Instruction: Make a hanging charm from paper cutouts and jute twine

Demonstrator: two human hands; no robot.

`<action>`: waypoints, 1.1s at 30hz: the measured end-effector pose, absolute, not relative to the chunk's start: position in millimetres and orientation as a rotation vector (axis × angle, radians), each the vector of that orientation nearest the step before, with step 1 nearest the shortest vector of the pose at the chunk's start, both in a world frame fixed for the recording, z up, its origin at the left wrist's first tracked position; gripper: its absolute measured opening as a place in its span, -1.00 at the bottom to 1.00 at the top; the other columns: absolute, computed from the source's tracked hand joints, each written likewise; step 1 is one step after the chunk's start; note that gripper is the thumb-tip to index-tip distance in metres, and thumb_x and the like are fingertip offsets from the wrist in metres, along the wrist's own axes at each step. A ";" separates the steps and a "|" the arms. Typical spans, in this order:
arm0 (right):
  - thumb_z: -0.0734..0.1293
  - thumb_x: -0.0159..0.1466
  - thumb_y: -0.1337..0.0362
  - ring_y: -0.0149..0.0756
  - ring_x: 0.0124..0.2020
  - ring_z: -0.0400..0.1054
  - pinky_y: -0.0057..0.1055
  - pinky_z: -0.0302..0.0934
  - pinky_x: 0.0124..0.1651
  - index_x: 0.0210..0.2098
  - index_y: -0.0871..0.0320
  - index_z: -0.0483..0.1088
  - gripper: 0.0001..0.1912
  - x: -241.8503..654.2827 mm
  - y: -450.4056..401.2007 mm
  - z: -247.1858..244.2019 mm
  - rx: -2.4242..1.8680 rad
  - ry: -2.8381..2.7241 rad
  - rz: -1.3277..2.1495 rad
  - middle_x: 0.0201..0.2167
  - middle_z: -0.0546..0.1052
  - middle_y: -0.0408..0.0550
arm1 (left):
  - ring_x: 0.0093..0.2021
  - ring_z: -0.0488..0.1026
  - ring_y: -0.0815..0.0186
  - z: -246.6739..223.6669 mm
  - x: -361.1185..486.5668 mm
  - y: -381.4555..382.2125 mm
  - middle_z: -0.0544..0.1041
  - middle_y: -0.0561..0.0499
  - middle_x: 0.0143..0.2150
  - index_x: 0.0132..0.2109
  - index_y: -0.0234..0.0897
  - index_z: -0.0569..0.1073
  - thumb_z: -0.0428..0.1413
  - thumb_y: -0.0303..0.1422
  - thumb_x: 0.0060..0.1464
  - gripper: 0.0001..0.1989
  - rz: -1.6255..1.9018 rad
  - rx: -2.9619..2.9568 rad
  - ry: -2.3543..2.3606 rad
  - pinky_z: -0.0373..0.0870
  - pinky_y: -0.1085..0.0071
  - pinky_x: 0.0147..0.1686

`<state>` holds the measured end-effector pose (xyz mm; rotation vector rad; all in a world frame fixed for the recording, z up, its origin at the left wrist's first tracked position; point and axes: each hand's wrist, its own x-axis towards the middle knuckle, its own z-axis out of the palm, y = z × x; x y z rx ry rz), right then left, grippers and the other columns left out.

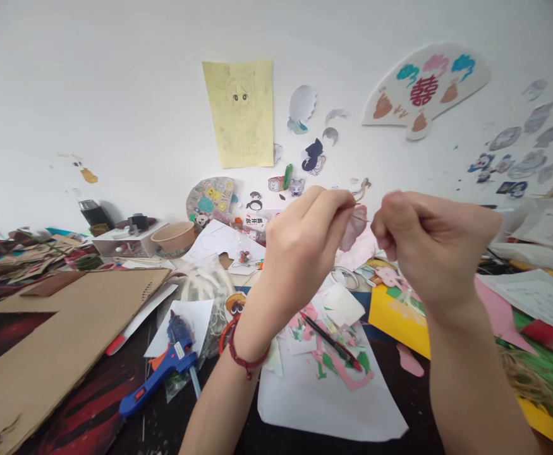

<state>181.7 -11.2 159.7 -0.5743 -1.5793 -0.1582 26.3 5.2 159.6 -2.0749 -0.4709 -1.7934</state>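
Observation:
My left hand [304,243], with a dark red cord bracelet [246,361] on its wrist, is raised above the cluttered table in a pinch. A thin dark strand [362,219] sticks out from its fingertips toward my other hand. Just beside these fingertips shows a pale pink piece [353,230], partly hidden, and above them a curled beige cord end [364,186]. To the right, my right hand [430,240] is closed at the same height, a small gap away. Its curled fingers hide whatever they hold.
Below lies a white sheet [323,411] with pink and green scraps and a dark pen [330,341]. A blue glue gun [162,366] and brown cardboard [67,322] are at left. Yellow card [394,319] lies at right. Behind stands a white wall with a decorated fan [428,88].

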 end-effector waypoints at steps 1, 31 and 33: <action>0.30 0.37 0.22 -0.49 -0.72 0.16 -0.39 0.02 -0.63 -0.63 0.12 0.39 -0.57 181.9 -10.5 160.1 -0.542 -1.569 -0.121 -0.74 0.31 -0.21 | -0.41 0.44 0.50 159.4 25.8 6.2 0.54 0.07 -0.37 -0.23 -0.29 0.47 0.10 -0.50 0.25 -0.92 -1.847 -2.105 -0.476 0.40 0.54 -0.37; 0.48 0.18 0.34 -0.31 -0.38 0.42 -0.29 0.28 -0.37 -0.35 0.04 0.59 -0.94 151.6 -17.9 153.4 -0.646 -1.210 -0.170 -0.41 0.54 -0.12 | -0.29 0.54 0.43 152.4 39.7 6.0 0.59 0.00 -0.25 -0.15 -0.28 0.51 0.15 -0.41 0.22 -0.93 -2.363 -2.348 -0.429 0.51 0.48 -0.25; 0.47 0.19 0.36 -0.29 -0.35 0.43 -0.29 0.28 -0.35 -0.33 0.04 0.60 -0.91 149.2 -20.0 154.2 -0.653 -1.226 -0.191 -0.39 0.56 -0.10 | -0.30 0.53 0.44 153.0 40.0 6.1 0.59 0.02 -0.25 -0.16 -0.27 0.51 0.16 -0.42 0.21 -0.94 -2.435 -2.315 -0.418 0.51 0.50 -0.28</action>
